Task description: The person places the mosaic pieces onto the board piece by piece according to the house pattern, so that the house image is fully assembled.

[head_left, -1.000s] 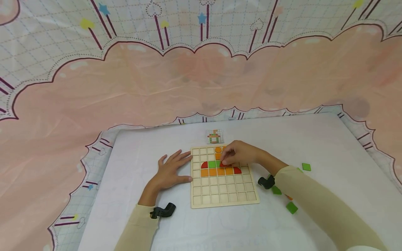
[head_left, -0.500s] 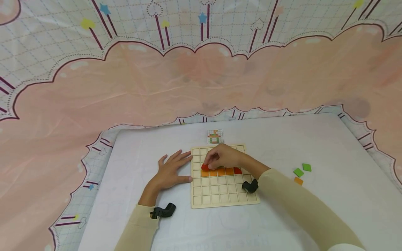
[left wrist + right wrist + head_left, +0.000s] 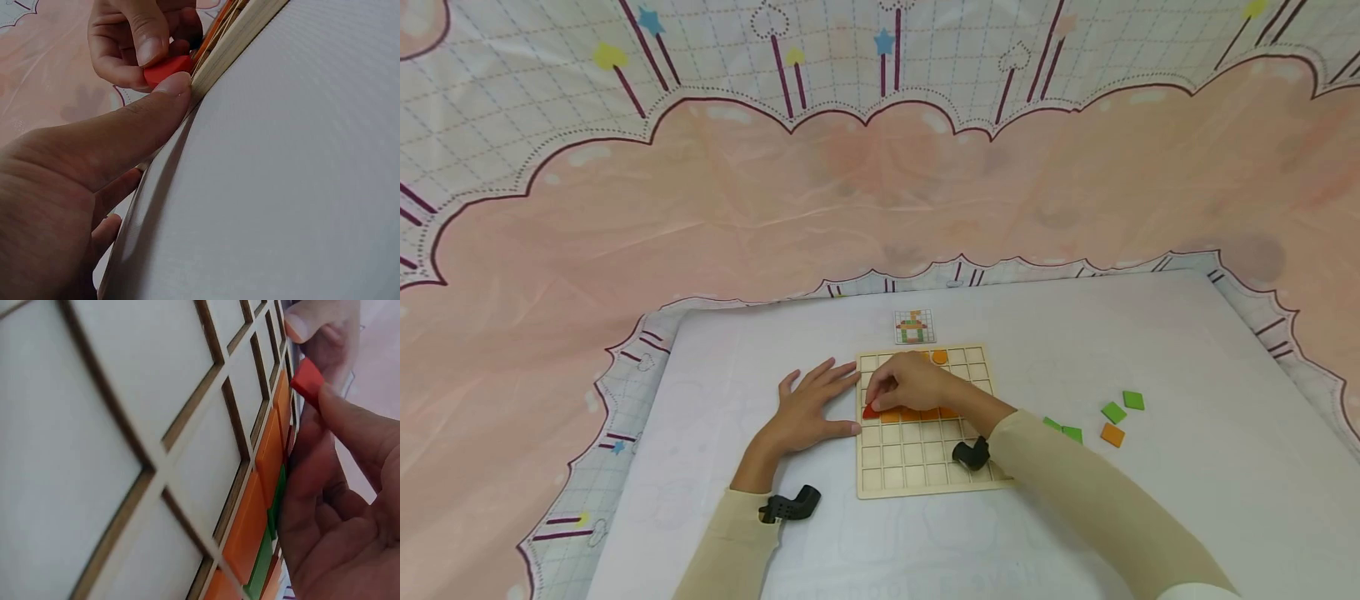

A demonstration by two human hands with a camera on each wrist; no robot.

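Note:
My right hand (image 3: 910, 379) pinches a red tile (image 3: 307, 380) between thumb and fingers. It holds the tile at the left column of the wooden grid board (image 3: 898, 479), just left of a row of orange tiles (image 3: 270, 456). Green tiles (image 3: 260, 565) sit in the row beyond, partly hidden by the hand in the head view. My left hand (image 3: 812, 406) lies with fingers spread along the board's left edge. Its thumb (image 3: 169, 94) touches that edge close to the red tile.
A small pattern card (image 3: 913, 327) lies behind the board. Right of the board are loose green tiles (image 3: 1113, 412) and an orange tile (image 3: 1112, 435). Two more green tiles (image 3: 1072, 434) show beside the right sleeve. An orange round tile (image 3: 940, 357) sits in the board's top row.
My right hand has moved left across the board, from the middle to the left column, and now holds a red tile there. The left hand has stayed in place.

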